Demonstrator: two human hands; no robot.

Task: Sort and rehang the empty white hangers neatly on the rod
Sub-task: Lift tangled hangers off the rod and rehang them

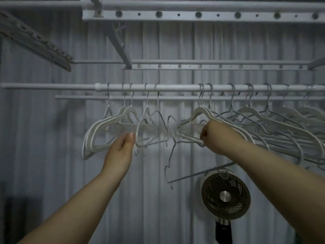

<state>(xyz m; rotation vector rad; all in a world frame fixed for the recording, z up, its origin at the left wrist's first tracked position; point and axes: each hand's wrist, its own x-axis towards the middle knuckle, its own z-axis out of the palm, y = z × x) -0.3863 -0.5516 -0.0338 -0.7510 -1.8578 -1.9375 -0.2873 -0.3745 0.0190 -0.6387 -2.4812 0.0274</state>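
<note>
A white rod [175, 87] runs across the view with several white hangers on it. One group of hangers [105, 131] hangs at the left, a denser row [263, 120] at the right. My left hand [121, 148] reaches up with straight fingers touching the lower edge of the left group. My right hand [212, 136] grips the bottom bars of the leftmost hangers of the right row. A thin grey wire hanger [171, 152] dangles off the rod below my right hand, tilted, its hook pointing up.
A thinner second rod [123, 98] runs just behind the main one. Perforated rack bars [193, 14] cross overhead. A round fan [226, 195] stands low at the right. Pleated curtains fill the background.
</note>
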